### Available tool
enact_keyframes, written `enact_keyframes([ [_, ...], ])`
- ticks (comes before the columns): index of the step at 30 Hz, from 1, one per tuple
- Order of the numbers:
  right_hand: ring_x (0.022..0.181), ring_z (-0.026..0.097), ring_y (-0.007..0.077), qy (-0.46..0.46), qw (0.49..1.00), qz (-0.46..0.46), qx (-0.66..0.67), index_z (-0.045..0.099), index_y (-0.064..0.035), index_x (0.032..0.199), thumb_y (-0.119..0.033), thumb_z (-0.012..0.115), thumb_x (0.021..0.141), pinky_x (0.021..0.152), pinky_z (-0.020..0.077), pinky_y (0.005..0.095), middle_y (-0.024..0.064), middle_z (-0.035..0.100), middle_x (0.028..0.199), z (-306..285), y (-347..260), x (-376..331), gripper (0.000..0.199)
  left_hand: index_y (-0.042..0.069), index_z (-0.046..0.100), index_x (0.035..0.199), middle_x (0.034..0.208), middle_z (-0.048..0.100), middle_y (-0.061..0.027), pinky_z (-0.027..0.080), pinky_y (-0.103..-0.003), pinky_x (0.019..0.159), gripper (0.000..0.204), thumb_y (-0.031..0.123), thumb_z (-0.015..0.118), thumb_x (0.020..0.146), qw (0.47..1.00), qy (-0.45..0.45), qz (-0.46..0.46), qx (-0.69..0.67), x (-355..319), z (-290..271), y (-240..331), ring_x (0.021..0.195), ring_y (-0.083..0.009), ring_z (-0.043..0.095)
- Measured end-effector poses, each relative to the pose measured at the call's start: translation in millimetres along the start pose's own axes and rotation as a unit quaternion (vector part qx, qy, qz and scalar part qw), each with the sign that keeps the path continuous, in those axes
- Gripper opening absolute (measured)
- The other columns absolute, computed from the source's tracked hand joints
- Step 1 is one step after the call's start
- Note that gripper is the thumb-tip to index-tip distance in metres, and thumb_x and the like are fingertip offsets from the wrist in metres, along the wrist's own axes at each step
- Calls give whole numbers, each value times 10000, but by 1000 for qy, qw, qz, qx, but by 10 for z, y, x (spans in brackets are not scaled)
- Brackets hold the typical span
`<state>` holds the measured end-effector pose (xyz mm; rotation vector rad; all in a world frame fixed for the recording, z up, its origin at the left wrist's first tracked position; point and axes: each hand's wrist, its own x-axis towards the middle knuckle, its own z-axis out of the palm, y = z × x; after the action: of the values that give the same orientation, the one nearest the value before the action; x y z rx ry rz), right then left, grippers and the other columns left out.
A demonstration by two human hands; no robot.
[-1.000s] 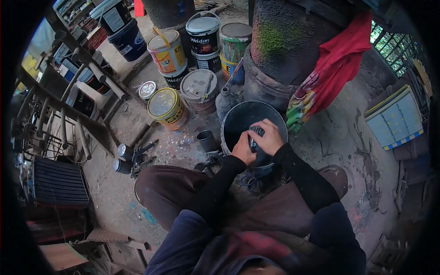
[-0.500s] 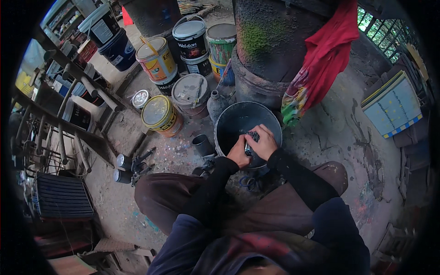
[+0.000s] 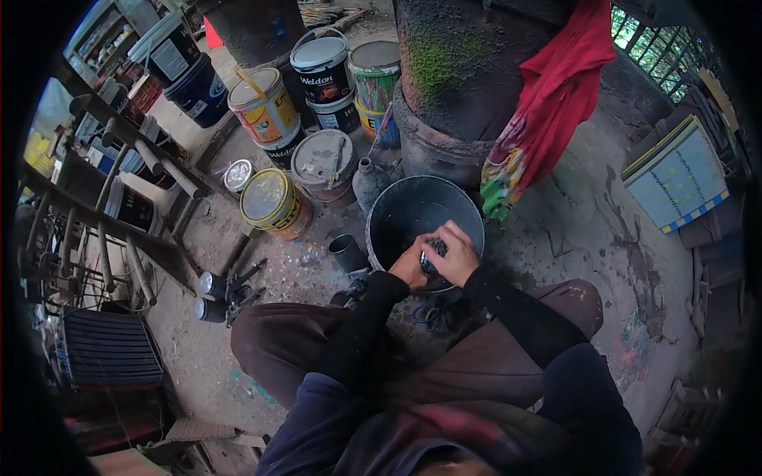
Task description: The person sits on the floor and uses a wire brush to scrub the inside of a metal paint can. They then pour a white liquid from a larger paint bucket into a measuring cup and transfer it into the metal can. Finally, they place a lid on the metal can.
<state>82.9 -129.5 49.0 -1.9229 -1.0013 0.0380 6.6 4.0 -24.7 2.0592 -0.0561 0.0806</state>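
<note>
From where I stand, going by the head view, the 2 hands are close together over the near side of a dark bucket (image 3: pixel 409 208). The left hand (image 3: pixel 410 268) and the right hand (image 3: pixel 458 255) curl around a small dark, glossy object (image 3: pixel 432 255), gripped between them; the fingers hide too much to tell what it is. It sits above the bucket's mouth, though I can't tell how far its underside is from the wall.

Just left of the bucket stand a dark cup (image 3: pixel 348 254) and a grey jug (image 3: pixel 367 189). Beyond are a yellow-rimmed can (image 3: pixel 268 200) and a grey lidded pail (image 3: pixel 321 163). Farther left, 2 small tins (image 3: pixel 210 295) are on the paint-spattered floor (image 3: pixel 206 349). A red cloth (image 3: pixel 556 91) hangs beside a mossy drum (image 3: pixel 452 79).
</note>
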Motion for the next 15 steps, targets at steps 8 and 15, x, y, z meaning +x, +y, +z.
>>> enact_keyframes([
  [8,798,573,351,-25,999,-7,-27,596,-20,867,-209,662,805,702,462,406,140,521,867,-8,-64,-56,210,11,330,1253,1014,576,-299,468,-467,817,649,57,628,678,997,14,-69,16,-68,-22,41,983,-470,565],
  [15,836,565,342,-29,999,-29,-8,592,-21,852,-163,654,795,704,453,411,135,523,883,-19,-4,-52,165,26,370,1274,1096,552,-278,449,-445,881,623,63,603,697,999,-30,6,28,-15,-14,-18,1056,-444,536],
])
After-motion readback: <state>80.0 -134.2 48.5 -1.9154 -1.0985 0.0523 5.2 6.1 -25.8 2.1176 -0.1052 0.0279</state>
